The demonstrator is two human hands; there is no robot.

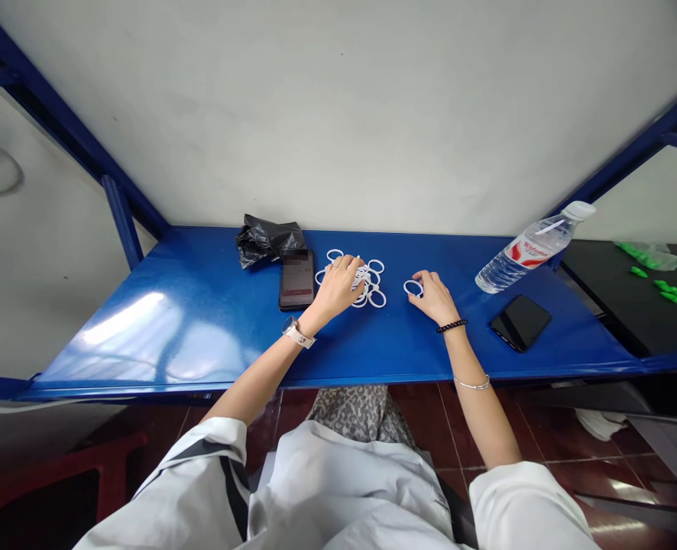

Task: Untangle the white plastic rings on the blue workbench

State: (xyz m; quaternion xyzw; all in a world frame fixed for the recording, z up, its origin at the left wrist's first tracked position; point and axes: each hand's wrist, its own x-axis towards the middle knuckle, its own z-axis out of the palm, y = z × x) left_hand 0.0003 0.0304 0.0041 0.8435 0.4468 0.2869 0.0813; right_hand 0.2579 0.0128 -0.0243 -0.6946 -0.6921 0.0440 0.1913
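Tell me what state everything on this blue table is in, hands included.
Left hand: over the heap, grip unclear
Right hand: fingers closed on one white ring
Ring heap: loose, overlapping
Left phone: lying flat, screen lit
Right phone: lying flat, nothing lit
Bottle: capped, standing, water inside
Black bag: crumpled

Looks forward and down from head height, over nearby blue tabletop (367,347), toward pale wall (350,114) at 12 o'clock.
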